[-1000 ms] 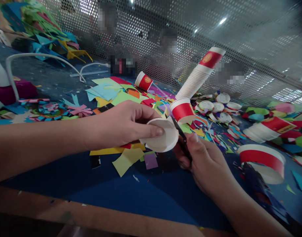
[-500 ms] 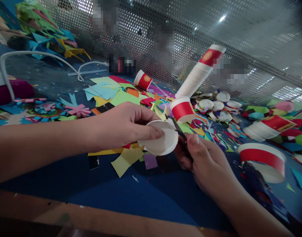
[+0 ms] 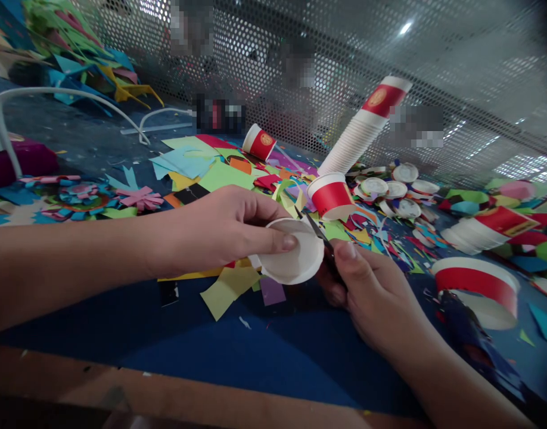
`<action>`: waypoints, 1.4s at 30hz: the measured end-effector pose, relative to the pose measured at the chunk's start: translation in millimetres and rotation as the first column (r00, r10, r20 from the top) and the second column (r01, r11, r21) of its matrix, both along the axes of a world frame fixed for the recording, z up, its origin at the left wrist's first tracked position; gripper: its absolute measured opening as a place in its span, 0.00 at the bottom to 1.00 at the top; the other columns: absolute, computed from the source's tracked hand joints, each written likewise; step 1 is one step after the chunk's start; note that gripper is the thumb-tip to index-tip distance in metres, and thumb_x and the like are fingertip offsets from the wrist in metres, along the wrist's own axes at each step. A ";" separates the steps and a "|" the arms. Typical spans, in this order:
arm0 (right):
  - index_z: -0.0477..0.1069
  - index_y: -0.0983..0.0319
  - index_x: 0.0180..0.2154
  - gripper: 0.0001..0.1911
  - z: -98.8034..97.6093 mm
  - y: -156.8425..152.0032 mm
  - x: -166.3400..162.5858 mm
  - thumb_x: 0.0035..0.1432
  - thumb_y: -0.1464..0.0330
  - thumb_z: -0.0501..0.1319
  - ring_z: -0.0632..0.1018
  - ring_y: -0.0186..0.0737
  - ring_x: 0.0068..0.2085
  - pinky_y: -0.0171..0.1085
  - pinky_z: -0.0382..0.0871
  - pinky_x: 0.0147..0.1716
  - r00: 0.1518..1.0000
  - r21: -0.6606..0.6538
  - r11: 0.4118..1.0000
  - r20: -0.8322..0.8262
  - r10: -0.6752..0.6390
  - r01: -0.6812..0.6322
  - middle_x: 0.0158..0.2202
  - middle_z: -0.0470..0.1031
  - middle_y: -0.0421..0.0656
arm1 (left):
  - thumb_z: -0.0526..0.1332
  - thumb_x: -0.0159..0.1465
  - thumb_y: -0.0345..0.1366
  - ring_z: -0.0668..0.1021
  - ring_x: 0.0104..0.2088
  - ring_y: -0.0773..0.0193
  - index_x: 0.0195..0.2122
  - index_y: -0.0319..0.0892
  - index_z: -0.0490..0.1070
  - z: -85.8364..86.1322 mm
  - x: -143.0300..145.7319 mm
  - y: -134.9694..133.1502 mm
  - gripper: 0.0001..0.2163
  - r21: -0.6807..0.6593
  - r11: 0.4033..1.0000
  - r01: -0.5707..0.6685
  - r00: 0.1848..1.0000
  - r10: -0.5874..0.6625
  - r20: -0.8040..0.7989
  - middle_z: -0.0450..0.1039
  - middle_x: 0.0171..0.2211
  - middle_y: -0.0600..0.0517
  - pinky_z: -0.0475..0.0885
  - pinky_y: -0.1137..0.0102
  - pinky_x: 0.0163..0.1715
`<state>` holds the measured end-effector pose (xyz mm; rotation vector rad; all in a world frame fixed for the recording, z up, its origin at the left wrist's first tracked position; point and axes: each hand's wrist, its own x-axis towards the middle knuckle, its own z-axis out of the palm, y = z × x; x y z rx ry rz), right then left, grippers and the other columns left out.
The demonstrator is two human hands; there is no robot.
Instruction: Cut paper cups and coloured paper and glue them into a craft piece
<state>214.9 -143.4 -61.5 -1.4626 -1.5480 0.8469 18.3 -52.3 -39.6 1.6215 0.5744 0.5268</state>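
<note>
- the wooden table edge point(image 3: 166, 387) runs nearest the camera, and a dark blue mat point(image 3: 264, 351) lies just beyond it.
- the right hand point(image 3: 372, 298) is closed around the handles of small black scissors point(image 3: 320, 235), blades angled up toward the cup piece, apparently so the tips meet its rim.
- the left hand point(image 3: 224, 229) pinches a shallow white paper cup bottom point(image 3: 294, 256), thumb pressed inside and fingers wrapped behind, holding it clear above the mat so the blades can reach its edge.
- just below the cup bottom lie loose yellow and purple paper scraps point(image 3: 231, 286).
- to the right of the cup bottom sits a cut red-and-white paper ring point(image 3: 476, 283).
- just behind the cup bottom stands a short red-and-white paper cup point(image 3: 331, 196), with round white paper discs point(image 3: 392, 190) further right.
- further behind, a tall leaning stack of red-and-white paper cups point(image 3: 363, 128) rests against the perforated metal screen point(image 3: 434, 59).
- far left of the cup bottom lie folded coloured paper flowers point(image 3: 86, 196).
</note>
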 end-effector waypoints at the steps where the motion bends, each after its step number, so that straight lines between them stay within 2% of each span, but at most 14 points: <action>1: 0.59 0.58 0.21 0.28 -0.3 -0.2 0.1 0.62 0.44 0.54 0.58 0.33 0.20 0.37 0.48 0.19 1.000 -0.003 1.000 0.002 0.002 -0.002 0.18 0.56 0.36 | 0.66 0.53 0.37 0.73 0.25 0.72 0.28 0.43 0.78 -0.1 0.0 -0.5 0.04 0.000 1.000 -0.005 1.000 0.005 0.002 0.74 0.25 0.59 0.66 0.80 0.25; 19: 0.57 0.58 0.21 0.30 2.8 -1.1 0.8 0.61 0.42 0.53 0.58 0.31 0.20 0.36 0.49 0.18 1.000 -0.043 0.999 0.018 0.017 -0.017 0.18 0.56 0.35 | 0.65 0.55 0.36 0.74 0.24 0.72 0.27 0.43 0.77 -0.5 0.1 -1.9 0.04 -0.014 1.000 -0.002 1.000 0.001 -0.011 0.74 0.24 0.60 0.67 0.82 0.24; 24: 0.59 0.58 0.22 0.29 2.1 -0.8 1.5 0.61 0.42 0.54 0.57 0.31 0.20 0.35 0.51 0.17 0.999 -0.038 0.999 0.012 0.032 -0.032 0.19 0.56 0.35 | 0.65 0.55 0.36 0.74 0.24 0.73 0.27 0.43 0.78 -0.5 0.1 1.1 0.04 0.014 1.000 0.004 1.000 -0.004 -0.017 0.74 0.24 0.60 0.66 0.82 0.24; 28: 0.60 0.59 0.22 0.29 1.7 -0.6 1.8 0.62 0.43 0.54 0.58 0.30 0.20 0.34 0.52 0.18 0.999 -0.048 0.997 -0.010 0.052 -0.052 0.19 0.58 0.35 | 0.65 0.54 0.37 0.72 0.23 0.74 0.27 0.43 0.78 -1.5 -1.2 4.8 0.04 0.056 0.998 0.016 0.997 -0.012 -0.081 0.73 0.23 0.61 0.64 0.83 0.22; 34: 0.60 0.59 0.20 0.30 6.2 1.0 -1.7 0.62 0.43 0.54 0.58 0.30 0.19 0.35 0.50 0.17 0.997 -0.036 0.997 0.037 0.068 -0.066 0.17 0.58 0.35 | 0.65 0.53 0.37 0.73 0.23 0.72 0.26 0.43 0.78 -1.9 -1.9 5.0 0.05 0.049 0.998 0.031 0.989 -0.024 -0.144 0.72 0.23 0.59 0.65 0.82 0.22; 42: 0.59 0.59 0.20 0.30 8.6 2.0 -4.3 0.61 0.43 0.55 0.56 0.29 0.19 0.34 0.47 0.16 0.996 -0.054 0.995 0.031 0.082 -0.080 0.17 0.57 0.35 | 0.65 0.55 0.39 0.73 0.24 0.70 0.28 0.45 0.79 -2.4 -4.9 5.3 0.05 0.148 0.989 0.027 0.988 -0.004 -0.155 0.74 0.24 0.58 0.63 0.81 0.22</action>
